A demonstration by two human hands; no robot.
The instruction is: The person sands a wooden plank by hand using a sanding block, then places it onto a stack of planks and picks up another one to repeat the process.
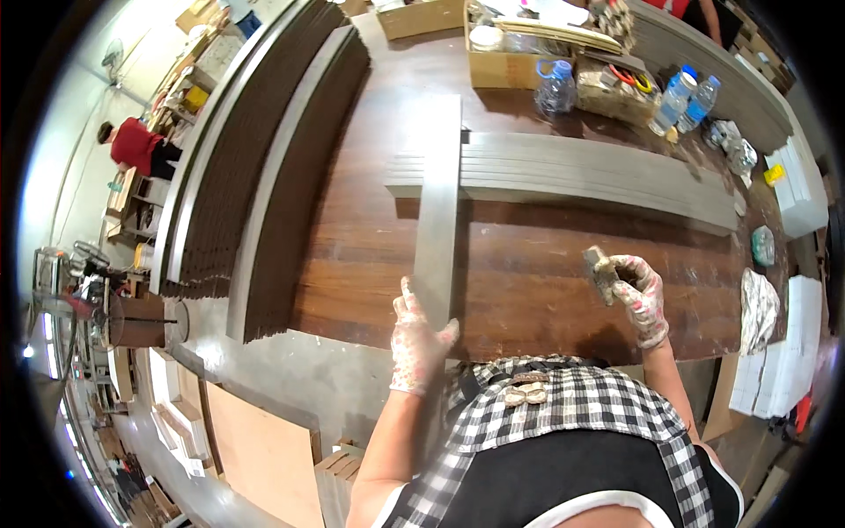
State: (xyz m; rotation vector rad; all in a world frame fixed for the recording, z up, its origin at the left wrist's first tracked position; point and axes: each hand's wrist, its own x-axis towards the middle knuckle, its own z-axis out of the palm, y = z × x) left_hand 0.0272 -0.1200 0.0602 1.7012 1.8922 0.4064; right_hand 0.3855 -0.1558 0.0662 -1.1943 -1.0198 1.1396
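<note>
A long, flat grey board (439,189) lies lengthwise in front of me, its far part resting across a row of similar grey boards (581,172). My left hand (414,348), in a pale glove with pink spots, grips the near end of that board, fingers along its left edge and thumb at its right. In my right hand (641,299), gloved the same way, a small worn grey block (601,275) is pinched between fingers and thumb. That block is held above the brown wooden table (528,290), apart from the board.
Tall stacks of grey boards (295,167) line the table's left side. At the back stand a cardboard box (506,70), plastic bottles (673,104) and orange-handled scissors (629,77). A white cloth (759,308) lies by the right edge. A person in red (136,148) is far left.
</note>
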